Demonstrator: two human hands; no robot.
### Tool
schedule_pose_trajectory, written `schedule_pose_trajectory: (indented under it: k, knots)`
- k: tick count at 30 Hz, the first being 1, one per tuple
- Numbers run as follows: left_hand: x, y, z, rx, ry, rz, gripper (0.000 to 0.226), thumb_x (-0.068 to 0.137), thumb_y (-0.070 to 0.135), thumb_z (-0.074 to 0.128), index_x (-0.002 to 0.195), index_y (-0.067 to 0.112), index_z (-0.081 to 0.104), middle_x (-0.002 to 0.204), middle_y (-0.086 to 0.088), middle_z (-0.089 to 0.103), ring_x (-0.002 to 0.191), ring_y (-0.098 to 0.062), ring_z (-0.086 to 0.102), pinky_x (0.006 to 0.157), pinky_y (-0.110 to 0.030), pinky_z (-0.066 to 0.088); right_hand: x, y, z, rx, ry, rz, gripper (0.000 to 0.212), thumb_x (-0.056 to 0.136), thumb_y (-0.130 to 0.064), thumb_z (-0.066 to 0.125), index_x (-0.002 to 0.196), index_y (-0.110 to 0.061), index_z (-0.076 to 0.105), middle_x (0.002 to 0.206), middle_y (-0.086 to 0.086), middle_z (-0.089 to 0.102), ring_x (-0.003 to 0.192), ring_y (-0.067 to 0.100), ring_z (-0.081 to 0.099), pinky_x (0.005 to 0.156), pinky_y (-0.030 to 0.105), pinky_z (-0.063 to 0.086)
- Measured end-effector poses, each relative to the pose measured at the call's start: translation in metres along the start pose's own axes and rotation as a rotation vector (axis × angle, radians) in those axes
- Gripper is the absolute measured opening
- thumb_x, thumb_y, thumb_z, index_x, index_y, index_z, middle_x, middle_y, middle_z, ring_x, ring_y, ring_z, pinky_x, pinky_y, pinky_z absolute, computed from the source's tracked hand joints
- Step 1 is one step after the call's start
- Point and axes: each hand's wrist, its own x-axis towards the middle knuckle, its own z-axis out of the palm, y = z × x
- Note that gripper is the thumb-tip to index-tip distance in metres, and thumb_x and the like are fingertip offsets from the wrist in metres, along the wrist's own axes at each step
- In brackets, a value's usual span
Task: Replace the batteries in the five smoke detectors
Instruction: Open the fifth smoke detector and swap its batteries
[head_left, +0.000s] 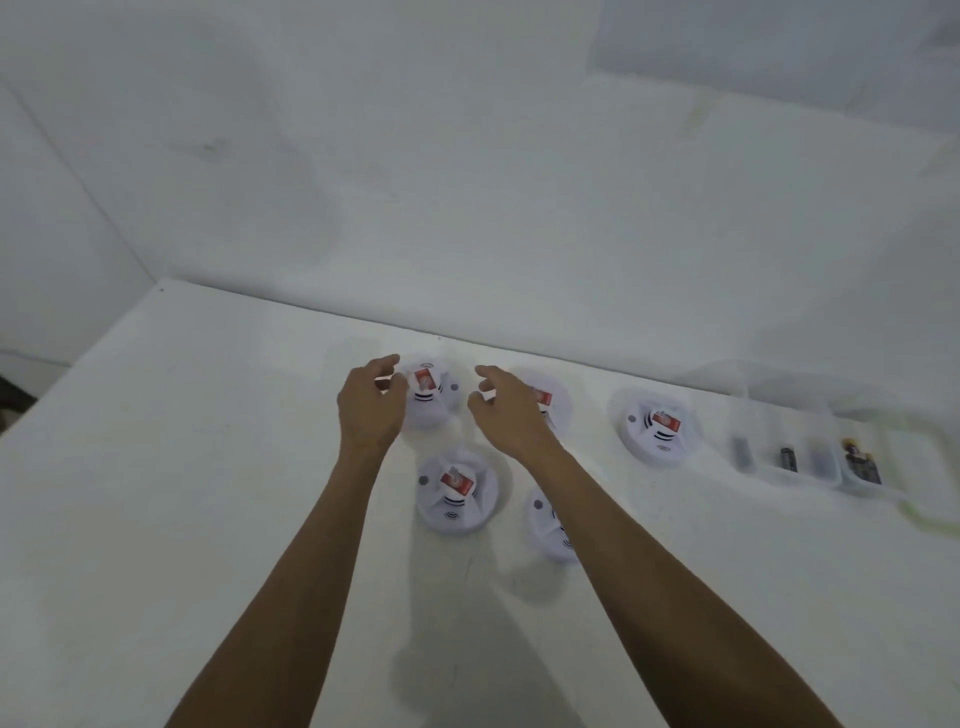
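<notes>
My left hand (370, 400) and right hand (506, 410) hover open, empty. Between them, at twelve o'clock, sits a round white plastic smoke detector (428, 397) with a red label.

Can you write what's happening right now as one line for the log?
left hand open, reaching far-left smoke detector | right hand open above next one | battery tray untouched

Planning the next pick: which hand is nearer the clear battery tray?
Right. The right hand hovers over the back-row detectors, left of the clear battery tray; the left hand is farther left still.
</notes>
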Motion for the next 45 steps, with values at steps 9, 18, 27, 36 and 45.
schedule_pose_trajectory:
  k: [9, 18, 27, 36, 45]
  knots:
    - [0.003, -0.017, 0.006, 0.15, -0.148, -0.074, 0.022, 0.092, 0.017, 0.053, 0.09, -0.003, 0.062, 0.091, -0.023, 0.066, 0.086, -0.035, 0.061, 0.074, -0.038, 0.045, 0.011, -0.013, 0.02, 0.098, -0.096, 0.138, 0.021, 0.086, -0.011, 0.048, 0.067, -0.014, 0.041, 0.072, 0.006, 0.05, 0.071, 0.024, 0.052, 0.067, 0.03, 0.039]
    - [-0.018, 0.01, 0.0, -0.179, -0.04, -0.077, 0.024, 0.093, 0.029, 0.056, 0.113, 0.018, 0.065, 0.115, 0.0, 0.067, 0.089, -0.013, 0.063, 0.081, -0.032, 0.052, -0.006, -0.01, 0.002, 0.535, -0.004, 0.165, 0.031, 0.09, -0.011, 0.048, 0.12, -0.007, 0.057, 0.105, 0.014, 0.062, 0.101, 0.027, 0.064, 0.083, 0.034, 0.057]
    - [-0.084, 0.062, -0.004, -0.805, -0.134, -0.11, 0.027, 0.097, 0.023, 0.057, 0.124, 0.02, 0.059, 0.119, 0.0, 0.065, 0.102, -0.012, 0.067, 0.079, -0.023, 0.055, -0.081, -0.008, -0.039, 0.779, 0.287, -0.079, 0.023, 0.092, -0.014, 0.056, 0.112, -0.018, 0.064, 0.108, 0.001, 0.068, 0.104, 0.016, 0.064, 0.087, 0.029, 0.055]
    - [-0.144, 0.092, 0.007, -1.169, -0.334, -0.226, 0.025, 0.1, 0.016, 0.042, 0.114, -0.001, 0.055, 0.117, -0.013, 0.065, 0.108, -0.031, 0.063, 0.081, -0.031, 0.056, -0.153, 0.013, -0.062, 0.691, 0.551, -0.121, 0.012, 0.086, -0.025, 0.063, 0.088, -0.014, 0.06, 0.082, -0.01, 0.066, 0.081, 0.007, 0.065, 0.07, 0.015, 0.051]
    - [-0.194, 0.122, 0.028, -1.386, -0.602, -0.258, 0.047, 0.083, 0.028, 0.055, 0.125, 0.007, 0.06, 0.121, -0.012, 0.065, 0.11, -0.025, 0.063, 0.086, -0.033, 0.054, -0.198, 0.037, -0.096, 0.485, 0.611, -0.39, 0.015, 0.085, -0.003, 0.056, 0.099, -0.007, 0.058, 0.101, 0.001, 0.059, 0.103, 0.019, 0.059, 0.087, 0.021, 0.049]
